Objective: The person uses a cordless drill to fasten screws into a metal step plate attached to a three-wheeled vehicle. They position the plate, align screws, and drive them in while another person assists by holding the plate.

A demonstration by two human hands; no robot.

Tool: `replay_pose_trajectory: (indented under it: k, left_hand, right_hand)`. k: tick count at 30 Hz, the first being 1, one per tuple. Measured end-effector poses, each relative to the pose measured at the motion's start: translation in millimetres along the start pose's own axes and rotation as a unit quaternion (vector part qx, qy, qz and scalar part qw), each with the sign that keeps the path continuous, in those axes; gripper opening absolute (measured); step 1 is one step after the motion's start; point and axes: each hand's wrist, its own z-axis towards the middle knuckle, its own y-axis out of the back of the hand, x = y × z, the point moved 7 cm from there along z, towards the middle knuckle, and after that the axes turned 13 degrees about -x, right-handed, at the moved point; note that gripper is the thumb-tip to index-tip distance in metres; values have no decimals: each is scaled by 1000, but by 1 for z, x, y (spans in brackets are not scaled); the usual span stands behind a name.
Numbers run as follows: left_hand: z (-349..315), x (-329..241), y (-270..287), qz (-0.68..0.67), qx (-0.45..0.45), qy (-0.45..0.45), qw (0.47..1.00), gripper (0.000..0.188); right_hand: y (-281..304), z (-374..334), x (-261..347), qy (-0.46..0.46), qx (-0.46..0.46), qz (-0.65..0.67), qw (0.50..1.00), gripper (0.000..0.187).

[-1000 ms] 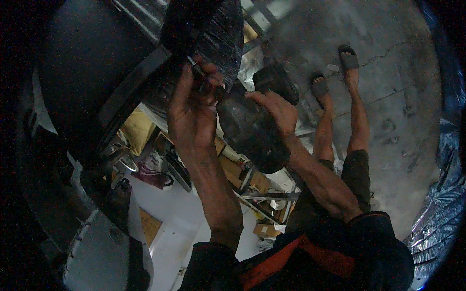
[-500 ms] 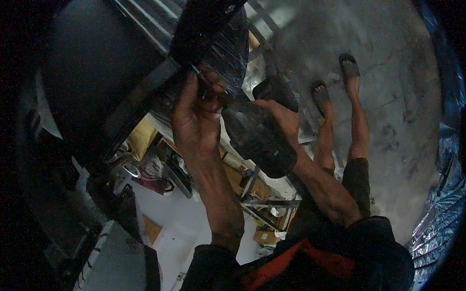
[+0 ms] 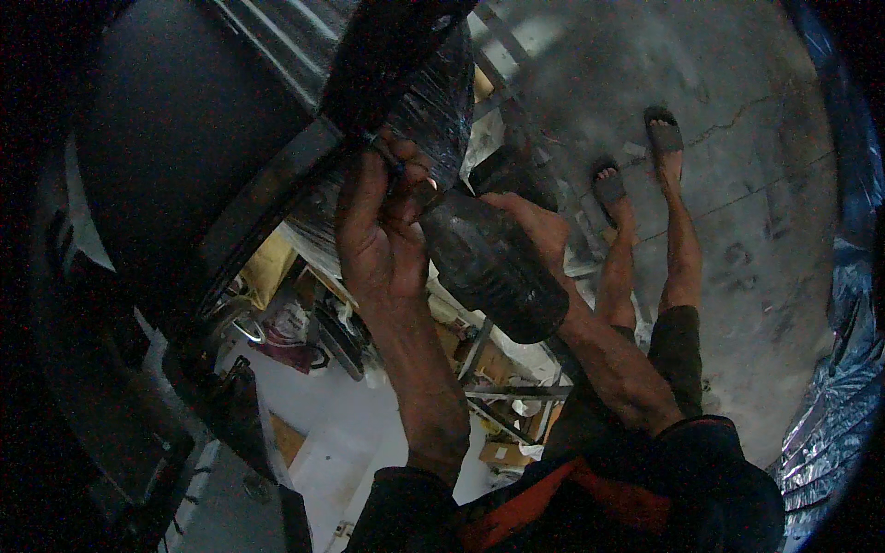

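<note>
My right hand [image 3: 533, 226] is wrapped round the handle of a dark power drill [image 3: 498, 267], its thick rear end toward me. A blocky dark base [image 3: 518, 180], likely the battery, shows beyond that hand. My left hand [image 3: 387, 217] is closed at the drill's nose, fingers pinching a thin metal piece; whether it is a bit or a screw I cannot tell. Those fingertips are up against the corner of a dark frame bar [image 3: 277, 175], where a dark padded-looking part [image 3: 392, 64] meets it. The tip of the thin piece is mostly hidden there.
A large dark panel [image 3: 203, 101] fills the upper left. Plastic-wrapped material [image 3: 452, 101] hangs beyond my hands. Below are a metal-framed rack [image 3: 516, 392], cardboard and assorted clutter. A person's legs in sandals [image 3: 680, 230] stand on the concrete floor. Shiny blue wrap [image 3: 830, 415] lines the right.
My hands and the drill have shifted slightly down and right in view. The thin metal piece's bright tip, plainer before, is now mostly hidden at the frame corner.
</note>
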Motion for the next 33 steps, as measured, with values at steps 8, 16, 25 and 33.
replay_pose_trajectory:
  k: [8,16,25,33]
  left_hand:
    - [-7,-2,-6,-8,15,-16,1000,32]
    - [-7,1,1,-65,17,57,996,33]
    - [-40,-24,17,205,-91,-94,970,37]
    - [-53,-34,53,245,-198,-110,943,29]
  right_hand:
    - [-4,-6,-11,-57,9,54,997,31]
    - [-1,-3,13,4,29,62,998,39]
    - [-1,-4,19,-6,33,44,998,42]
    - [2,1,32,28,22,53,998,43]
